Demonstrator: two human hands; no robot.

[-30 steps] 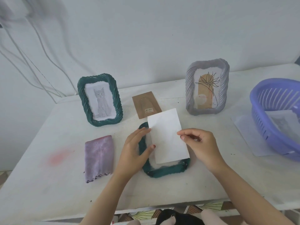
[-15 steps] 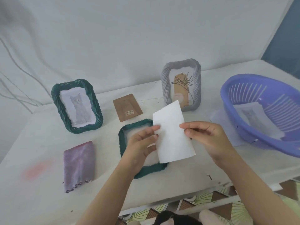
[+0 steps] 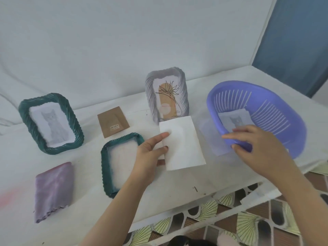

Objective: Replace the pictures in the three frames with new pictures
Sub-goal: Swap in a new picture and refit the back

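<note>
White-covered table [image 3: 177, 190] against white wall [image 3: 124, 41]; tiled floor [image 3: 229, 228] at 6 o'clock. Left hand [image 3: 149, 157] pinches white sheet [image 3: 185, 150]; right hand [image 3: 257, 148], fingers extended, empty, over 3 o'clock basket [image 3: 212, 103] rim.

Soft, diffuse daylight fills the scene. Contrast is low and a milky haze lies over everything. Beneath the purple basket [image 3: 276, 119] only a pale, soft-edged shadow falls on the worktop [image 3: 177, 190]. The right hand [image 3: 257, 148], at the basket's near rim, is smeared by motion blur. Left of the basket, the white sheet [image 3: 184, 148] looks nearly washed out. Right of the basket, straight edges bow with wide-angle distortion.
</note>
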